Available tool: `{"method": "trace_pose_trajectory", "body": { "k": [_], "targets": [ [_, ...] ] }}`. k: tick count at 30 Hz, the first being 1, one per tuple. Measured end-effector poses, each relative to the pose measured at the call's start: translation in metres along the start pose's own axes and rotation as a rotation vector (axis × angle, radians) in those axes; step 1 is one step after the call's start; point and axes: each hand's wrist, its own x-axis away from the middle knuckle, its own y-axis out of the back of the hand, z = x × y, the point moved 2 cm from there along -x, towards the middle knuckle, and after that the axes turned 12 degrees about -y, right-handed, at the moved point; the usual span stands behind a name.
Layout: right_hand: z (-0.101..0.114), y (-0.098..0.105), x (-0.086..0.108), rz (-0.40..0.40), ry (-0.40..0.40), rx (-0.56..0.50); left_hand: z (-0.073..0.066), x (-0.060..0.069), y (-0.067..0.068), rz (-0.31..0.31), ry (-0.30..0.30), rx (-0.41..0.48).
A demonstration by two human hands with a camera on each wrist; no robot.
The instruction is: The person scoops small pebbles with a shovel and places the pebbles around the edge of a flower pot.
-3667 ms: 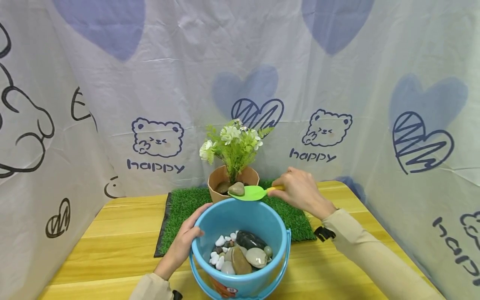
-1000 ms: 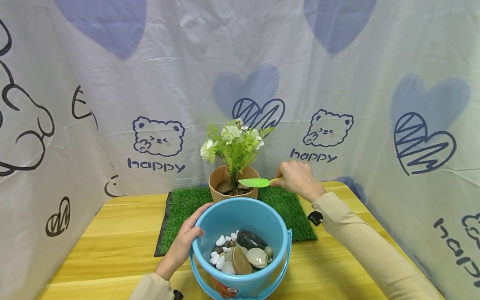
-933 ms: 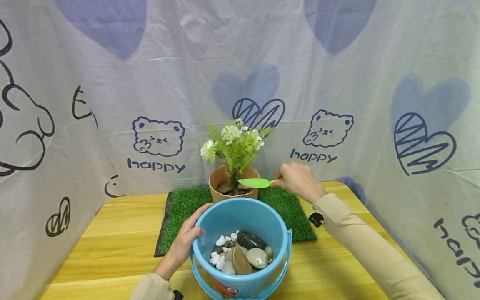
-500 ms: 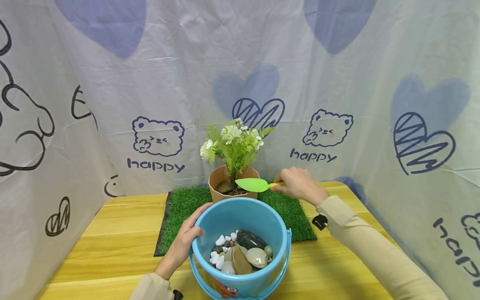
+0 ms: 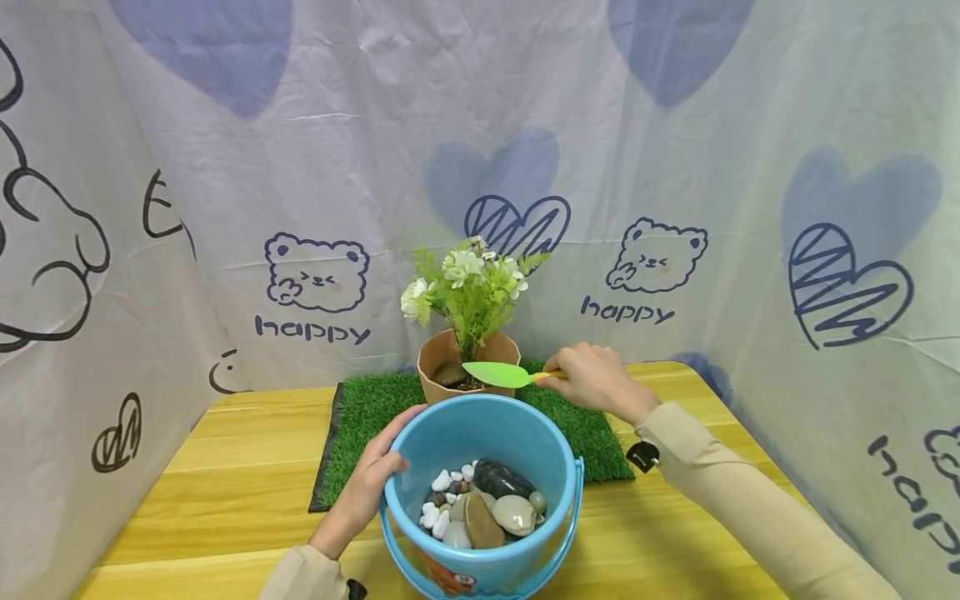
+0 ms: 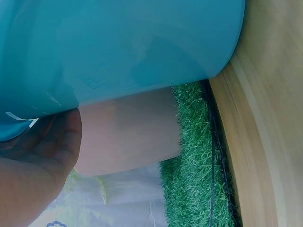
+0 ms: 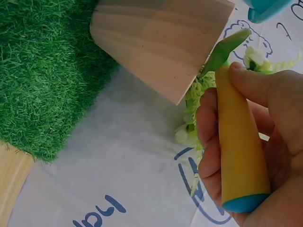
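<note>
My left hand (image 5: 370, 481) grips the rim of the blue bucket (image 5: 480, 442) at its left side, thumb over the edge. Inside the bucket lie white pebbles (image 5: 441, 481), a black stone (image 5: 501, 480), a brown stone (image 5: 482, 522) and several others. My right hand (image 5: 598, 382) holds a small shovel by its yellow handle (image 7: 241, 142); its green blade (image 5: 498, 374) is over the right part of the peach pot (image 5: 431, 385), with no stone on it. A brown stone (image 5: 450, 373) and dark soil show in the pot, beside the stems of the white-flowered plant (image 5: 468, 292).
The pot stands on a green turf mat (image 5: 367, 417) on the wooden table (image 5: 247, 467), behind the bucket. A printed cloth (image 5: 360, 167) hangs at the back and both sides. The bucket's blue handle (image 5: 401, 567) hangs down at the front.
The stone that lay on the blade earlier is off it. Lately the shovel and my right hand have moved slightly left and down. My left hand and the bucket stay in place.
</note>
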Motion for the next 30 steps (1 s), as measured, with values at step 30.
{"method": "trace_pose_trajectory", "body": {
  "k": [30],
  "targets": [
    [0.016, 0.008, 0.022, -0.113, 0.078, -0.096, 0.001, 0.001, 0.0, 0.016, -0.044, -0.04]
  ]
}}
